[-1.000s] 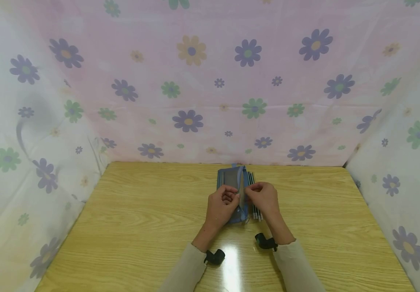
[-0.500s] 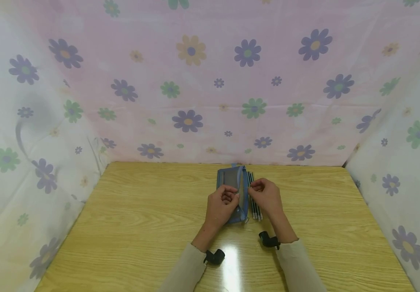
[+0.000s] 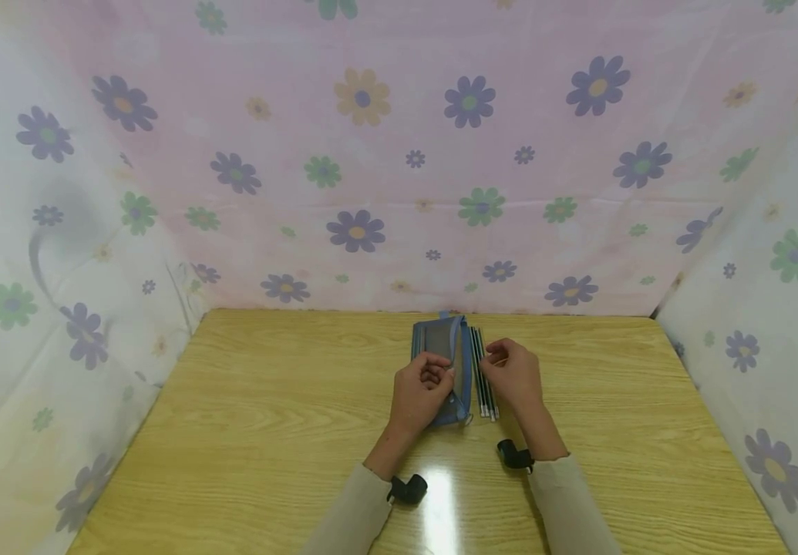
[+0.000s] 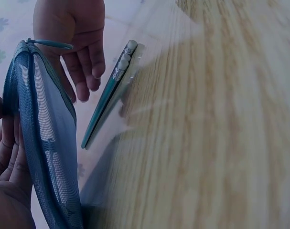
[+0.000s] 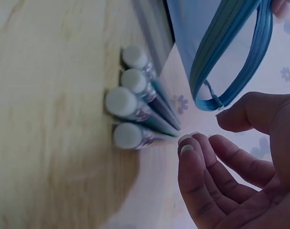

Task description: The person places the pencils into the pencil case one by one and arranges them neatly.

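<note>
A blue mesh zip pouch point(image 3: 439, 337) stands near the table's far edge, its zipped side parted toward the right. My left hand point(image 3: 422, 391) pinches the rim of its opening; in the left wrist view, the thumb and fingers point(image 4: 13, 157) lie on the pouch's outer side. Just right of the pouch, several dark green pencils point(image 3: 485, 389) with white erasers lie side by side on the table. My right hand point(image 3: 516, 379) hovers beside them. In the right wrist view its thumb and fingers point(image 5: 197, 176) are apart, with nothing between them, close to the pencils point(image 5: 123, 102).
The wood-patterned table point(image 3: 267, 432) has a flowered cloth point(image 3: 399, 177) behind it and on both sides. Black wrist cameras point(image 3: 409, 489) sit at both sleeves. Some pencils show dimly through the pouch's left part.
My right hand has drawn away from the pouch's opening to the right, over the pencils. My left hand keeps its hold on the pouch in the same place.
</note>
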Available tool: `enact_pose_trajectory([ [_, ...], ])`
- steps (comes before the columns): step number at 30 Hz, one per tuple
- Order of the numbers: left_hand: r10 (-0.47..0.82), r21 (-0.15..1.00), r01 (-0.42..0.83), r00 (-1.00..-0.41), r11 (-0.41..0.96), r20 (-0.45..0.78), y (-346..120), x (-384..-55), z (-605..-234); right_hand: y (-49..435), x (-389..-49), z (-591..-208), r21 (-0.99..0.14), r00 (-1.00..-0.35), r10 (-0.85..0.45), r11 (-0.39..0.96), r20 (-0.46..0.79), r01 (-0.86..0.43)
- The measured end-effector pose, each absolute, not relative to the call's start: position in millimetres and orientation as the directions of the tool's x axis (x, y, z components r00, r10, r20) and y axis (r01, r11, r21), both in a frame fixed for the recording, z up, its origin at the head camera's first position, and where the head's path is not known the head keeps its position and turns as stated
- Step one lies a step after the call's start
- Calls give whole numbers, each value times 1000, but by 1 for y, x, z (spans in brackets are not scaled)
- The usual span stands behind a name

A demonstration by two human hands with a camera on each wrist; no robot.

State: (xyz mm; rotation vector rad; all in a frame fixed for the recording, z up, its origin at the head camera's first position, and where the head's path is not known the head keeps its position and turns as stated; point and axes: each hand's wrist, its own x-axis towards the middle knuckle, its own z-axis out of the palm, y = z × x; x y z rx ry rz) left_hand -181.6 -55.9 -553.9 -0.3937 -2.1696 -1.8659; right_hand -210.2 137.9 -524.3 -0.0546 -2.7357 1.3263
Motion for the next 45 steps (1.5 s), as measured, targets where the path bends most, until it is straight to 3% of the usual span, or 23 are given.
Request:
enact_pose_trajectory([
  [45, 54, 921, 360, -933, 146, 356, -58, -181, -552, 142, -210, -531, -635, -994, 112, 768, 12, 79],
])
